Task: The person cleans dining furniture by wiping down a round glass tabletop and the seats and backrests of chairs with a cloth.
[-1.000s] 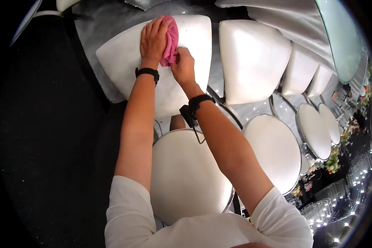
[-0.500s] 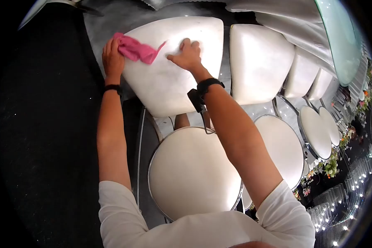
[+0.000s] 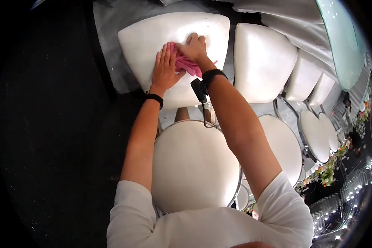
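Note:
A crumpled pink cloth (image 3: 187, 65) lies on the white chair seat (image 3: 140, 41) at the top centre. My left hand (image 3: 165, 70) rests along the cloth's left side, its fingers stretched out and pointing away from me. At the cloth's upper right is my right hand (image 3: 193, 47), its fingers bent and the thumb side touching the cloth. Whether those fingers grip the cloth is hard to see. Both wrists wear black bands, and a small black device with a cable hangs at the right one.
Below the seat stands the round white chair back (image 3: 194, 165). More white seats (image 3: 264, 62) and round backs (image 3: 281, 144) run off to the right. White draped fabric (image 3: 293, 25) and a glass tabletop edge (image 3: 345, 49) are at the upper right, with flowers (image 3: 327, 175) below.
Since half a second ago, my left hand and the cloth have moved right, from the seat's left edge to its middle. The cloth now meets my right hand, which was apart from it.

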`<state>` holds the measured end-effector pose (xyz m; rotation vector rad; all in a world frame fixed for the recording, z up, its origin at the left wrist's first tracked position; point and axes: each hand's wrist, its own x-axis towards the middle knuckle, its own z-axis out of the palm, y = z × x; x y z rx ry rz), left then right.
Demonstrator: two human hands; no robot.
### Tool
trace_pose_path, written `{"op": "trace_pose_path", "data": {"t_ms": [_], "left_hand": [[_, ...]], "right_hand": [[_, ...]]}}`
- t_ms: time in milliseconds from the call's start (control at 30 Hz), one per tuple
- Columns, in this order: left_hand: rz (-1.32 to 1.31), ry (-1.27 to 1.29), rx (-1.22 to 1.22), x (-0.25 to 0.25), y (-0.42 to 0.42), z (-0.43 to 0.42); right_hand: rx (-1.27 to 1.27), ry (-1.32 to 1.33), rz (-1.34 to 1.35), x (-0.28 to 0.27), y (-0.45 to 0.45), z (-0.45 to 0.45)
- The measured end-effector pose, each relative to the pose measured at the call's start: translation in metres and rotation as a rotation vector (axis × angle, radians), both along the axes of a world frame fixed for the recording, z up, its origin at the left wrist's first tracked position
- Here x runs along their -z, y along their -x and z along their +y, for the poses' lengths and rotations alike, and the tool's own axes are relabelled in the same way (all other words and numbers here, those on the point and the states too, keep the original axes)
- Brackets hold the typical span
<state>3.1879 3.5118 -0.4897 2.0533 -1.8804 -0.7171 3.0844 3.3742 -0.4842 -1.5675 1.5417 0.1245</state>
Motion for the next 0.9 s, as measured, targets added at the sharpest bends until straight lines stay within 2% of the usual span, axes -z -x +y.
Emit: {"op": "trace_pose_path", "data": {"t_ms": [33,67,100,133,200,233,267,300,333,400,433,500,533,567,600,633,733,800,833,867,900], "left_hand": [[0.004,-0.003,-0.012,-0.001,0.005,0.016],[-0.013,-0.017,0.094,0.003,0.001,0.034],[-0.036,-0.025,0.204,0.005,-0.005,0.045],[-0.039,-0.017,0.208,0.000,-0.012,0.056],[-0.116,-0.103,0.417,-0.011,-0.024,0.088],[-0.128,-0.098,0.412,-0.011,-0.030,0.102],[-0.287,-0.036,0.390,-0.003,-0.032,0.117],[-0.442,0.022,0.367,-0.005,-0.034,0.123],[-0.444,0.025,0.366,-0.004,-0.037,0.126],[-0.245,-0.243,0.025,-0.011,-0.042,0.116],[-0.240,-0.242,0.025,-0.010,-0.046,0.109],[0.155,-0.140,-0.396,0.012,-0.058,0.096],[0.254,-0.154,-0.519,0.029,-0.063,0.092],[0.347,-0.176,-0.641,0.045,-0.071,0.092],[0.463,-0.205,-0.613,0.046,-0.080,0.095],[0.249,-0.091,-0.384,0.062,-0.088,0.108],[0.136,-0.268,-0.491,0.031,-0.068,0.113],[0.179,-0.349,-0.484,0.026,-0.069,0.130],[0.217,-0.432,-0.481,0.023,-0.069,0.135],[0.208,-0.422,-0.487,0.026,-0.068,0.143],[0.171,-0.552,-0.422,0.032,-0.067,0.153]], "right_hand": [[-0.101,0.118,0.010,-0.003,0.005,0.008],[-0.106,0.129,0.011,-0.011,0.010,0.016],[-0.340,0.183,0.104,-0.022,0.014,0.024],[-0.569,0.227,0.203,-0.034,0.017,0.035],[-0.709,0.262,0.343,-0.039,0.019,0.060],[-0.731,0.308,0.376,-0.032,0.019,0.077],[-0.755,0.357,0.409,-0.024,0.021,0.091],[-0.800,0.308,0.409,-0.031,0.020,0.100],[-0.781,0.154,0.384,-0.034,0.018,0.106],[-0.719,0.041,0.310,-0.035,0.016,0.116],[-0.720,0.040,0.315,-0.034,0.015,0.119],[-0.702,0.073,0.385,-0.046,0.006,0.119],[-0.714,0.055,0.378,-0.039,0.004,0.124],[-0.728,0.194,0.478,-0.029,-0.001,0.131],[-0.745,0.331,0.569,-0.020,-0.006,0.143],[-0.771,0.309,0.517,-0.019,-0.009,0.150],[-0.960,0.259,0.395,-0.041,-0.012,0.172],[-0.993,0.137,0.367,-0.042,-0.019,0.193],[-0.951,0.031,0.337,-0.045,-0.021,0.198],[-0.953,0.043,0.329,-0.046,-0.022,0.199],[-0.867,0.020,0.280,-0.043,-0.022,0.202]]}}
